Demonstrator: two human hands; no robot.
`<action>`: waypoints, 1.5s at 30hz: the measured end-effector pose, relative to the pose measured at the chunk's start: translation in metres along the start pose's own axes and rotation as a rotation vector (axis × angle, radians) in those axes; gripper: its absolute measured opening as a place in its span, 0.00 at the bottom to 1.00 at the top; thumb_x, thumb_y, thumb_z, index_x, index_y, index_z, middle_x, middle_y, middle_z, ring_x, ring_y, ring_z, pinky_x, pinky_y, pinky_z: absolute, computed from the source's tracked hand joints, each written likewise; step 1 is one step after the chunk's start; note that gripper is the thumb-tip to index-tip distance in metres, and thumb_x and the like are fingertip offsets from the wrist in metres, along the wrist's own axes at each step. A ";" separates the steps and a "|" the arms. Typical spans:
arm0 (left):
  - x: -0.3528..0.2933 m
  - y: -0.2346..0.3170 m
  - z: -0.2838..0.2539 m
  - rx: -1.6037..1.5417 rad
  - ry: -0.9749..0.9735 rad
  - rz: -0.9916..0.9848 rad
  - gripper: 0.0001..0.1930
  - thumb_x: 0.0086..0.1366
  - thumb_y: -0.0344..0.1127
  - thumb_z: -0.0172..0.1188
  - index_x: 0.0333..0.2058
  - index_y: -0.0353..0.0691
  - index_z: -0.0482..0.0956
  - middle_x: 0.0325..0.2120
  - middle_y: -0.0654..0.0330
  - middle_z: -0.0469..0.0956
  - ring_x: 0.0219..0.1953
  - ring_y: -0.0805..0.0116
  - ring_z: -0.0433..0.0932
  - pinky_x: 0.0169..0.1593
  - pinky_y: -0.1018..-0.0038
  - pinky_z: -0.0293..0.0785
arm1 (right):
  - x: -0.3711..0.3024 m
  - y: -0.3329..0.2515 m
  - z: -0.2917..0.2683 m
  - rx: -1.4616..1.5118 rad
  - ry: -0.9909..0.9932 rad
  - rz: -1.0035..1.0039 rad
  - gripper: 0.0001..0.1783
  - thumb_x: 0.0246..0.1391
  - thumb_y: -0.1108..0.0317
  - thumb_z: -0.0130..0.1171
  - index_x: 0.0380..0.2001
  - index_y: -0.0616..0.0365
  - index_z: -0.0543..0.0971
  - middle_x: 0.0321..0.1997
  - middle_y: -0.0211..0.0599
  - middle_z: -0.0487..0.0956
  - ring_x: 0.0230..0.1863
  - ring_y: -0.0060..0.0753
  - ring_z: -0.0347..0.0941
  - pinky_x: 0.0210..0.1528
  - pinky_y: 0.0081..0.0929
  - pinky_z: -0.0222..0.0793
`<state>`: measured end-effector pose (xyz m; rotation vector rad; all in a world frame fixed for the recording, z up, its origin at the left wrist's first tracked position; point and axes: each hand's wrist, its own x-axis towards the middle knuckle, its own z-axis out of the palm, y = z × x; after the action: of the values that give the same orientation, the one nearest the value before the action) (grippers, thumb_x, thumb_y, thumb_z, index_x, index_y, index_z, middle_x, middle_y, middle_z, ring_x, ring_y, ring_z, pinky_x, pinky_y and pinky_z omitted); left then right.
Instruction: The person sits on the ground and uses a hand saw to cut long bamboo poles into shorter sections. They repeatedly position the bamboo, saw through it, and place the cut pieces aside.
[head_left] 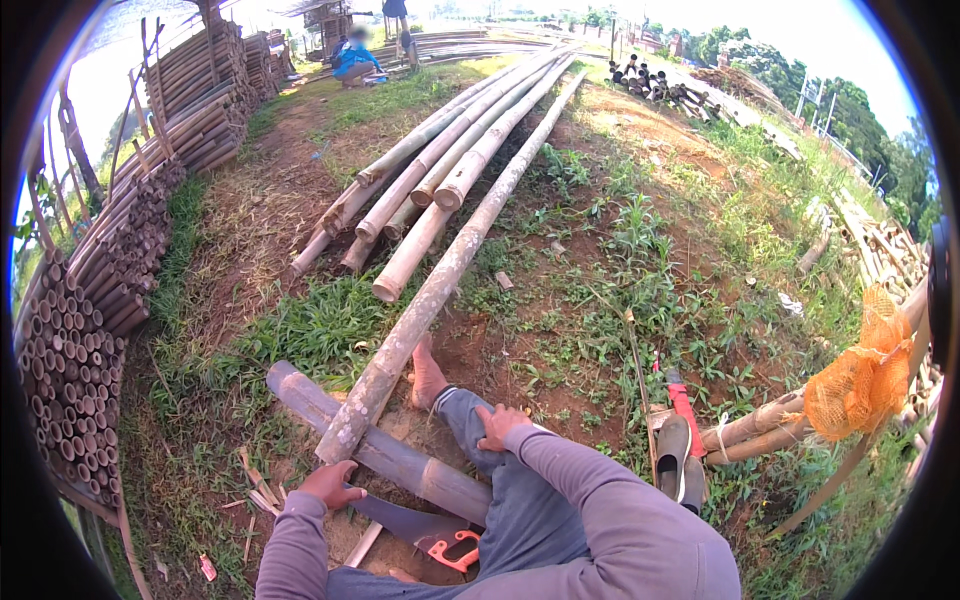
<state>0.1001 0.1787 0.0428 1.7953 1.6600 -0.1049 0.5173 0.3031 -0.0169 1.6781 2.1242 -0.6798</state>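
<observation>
Left fingers (338, 470) curl by the end of the bamboo pole (452, 268), grip unclear; right fingers (489, 422) lie loosely spread on the knee (460, 428). Pole crosses a round log (408, 464); could roll, knocking left fingers onto the saw (405, 520).

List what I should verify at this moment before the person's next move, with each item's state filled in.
1. Spotted pole laid across the grey bamboo: ok, its near end reaches past it.
2. Left hand clear of the saw: cannot tell; it is by the blade's tip, at the pole's near end.
3. Right hand unloaded: ok, resting on the leg.
4. Saw in hand by its orange handle: not ok, neither hand is on it.
5. Visible foot covered: not ok, it is bare, close beside the pole.
</observation>
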 end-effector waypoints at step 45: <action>0.002 -0.005 0.001 -0.018 0.022 0.027 0.45 0.60 0.57 0.78 0.70 0.39 0.74 0.55 0.42 0.86 0.58 0.44 0.85 0.63 0.56 0.79 | -0.002 -0.002 0.000 -0.010 0.017 0.016 0.53 0.59 0.38 0.72 0.80 0.40 0.59 0.75 0.56 0.70 0.75 0.62 0.70 0.71 0.57 0.71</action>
<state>0.0964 0.1794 0.0388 1.8104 1.6471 -0.0579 0.5153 0.3014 -0.0156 1.6998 2.1199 -0.6516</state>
